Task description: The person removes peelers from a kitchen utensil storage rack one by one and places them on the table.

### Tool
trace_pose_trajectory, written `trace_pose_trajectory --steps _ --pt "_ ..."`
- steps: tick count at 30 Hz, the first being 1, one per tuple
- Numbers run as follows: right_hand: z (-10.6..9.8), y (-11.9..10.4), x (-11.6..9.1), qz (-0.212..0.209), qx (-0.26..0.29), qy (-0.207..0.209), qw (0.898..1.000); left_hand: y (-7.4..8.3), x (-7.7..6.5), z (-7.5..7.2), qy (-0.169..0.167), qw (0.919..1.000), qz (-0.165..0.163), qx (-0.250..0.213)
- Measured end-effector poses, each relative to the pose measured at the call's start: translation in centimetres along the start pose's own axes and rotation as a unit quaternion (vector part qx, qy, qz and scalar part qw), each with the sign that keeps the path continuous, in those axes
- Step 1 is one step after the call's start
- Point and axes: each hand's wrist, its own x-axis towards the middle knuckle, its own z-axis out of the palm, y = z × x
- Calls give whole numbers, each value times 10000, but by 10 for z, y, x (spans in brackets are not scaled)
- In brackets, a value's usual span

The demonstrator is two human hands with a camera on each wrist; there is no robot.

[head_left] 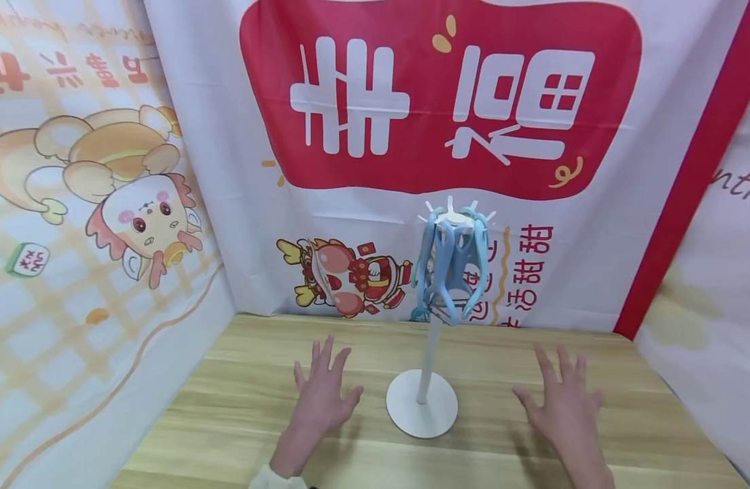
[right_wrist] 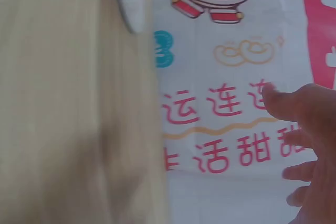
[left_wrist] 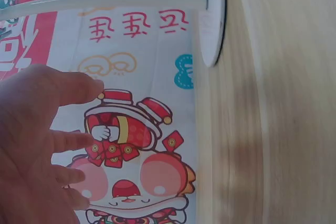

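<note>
A white stand (head_left: 423, 401) with a round base and a thin pole rises from the table between the two hands. Around its top ring of hooks (head_left: 453, 216) hang several light-blue looped pieces (head_left: 451, 272), smooth and bendy-looking; their exact kind is unclear. My left hand (head_left: 321, 397) hovers left of the base, fingers spread, holding nothing. On the other side, my right hand (head_left: 565, 411) is likewise spread and touches no object. Both wrist views show part of the stand's base (left_wrist: 212, 19) beyond the hand, and each hand's fingers are apart.
The wooden table (head_left: 258, 367) carries the stand. Behind it hangs a white cloth (head_left: 228, 170) with red printed panels and cartoon figures. More printed cloth (head_left: 57, 285) bounds the left side, and a pale cloth (head_left: 710, 326) the right.
</note>
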Motion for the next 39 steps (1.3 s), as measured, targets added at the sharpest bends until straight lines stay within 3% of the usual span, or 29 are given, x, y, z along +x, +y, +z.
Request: trace_pose_trajectory --steps 4,7,13,18,22,26,29,35,39 --pt "-14 -7 -2 -182 376 606 9973 5 2 0 10 9974 181 -696" --pt "-26 -14 -3 -376 866 1027 9902 12 5 1 -298 9875 269 -1524" --pt "-49 -24 -8 -215 1586 1240 9793 34 13 7 -1233 9492 577 -2837" --pt "-63 -35 -5 -83 1878 985 9772 48 26 17 -1725 9135 797 -3596" --pt "-78 -47 5 -127 2227 774 9717 61 41 32 -1909 8985 765 -3879" --pt "-90 -58 14 -325 2403 693 9677 74 51 51 -1924 9039 847 -3724" --pt "-93 -65 17 -434 2447 765 9656 79 54 63 -1878 9162 915 -3421" --pt "-94 -74 19 -470 2620 885 9599 83 55 71 -1667 9373 944 -2912" --pt "-99 -78 21 -530 2754 871 9559 86 55 73 -1650 9445 937 -2682"
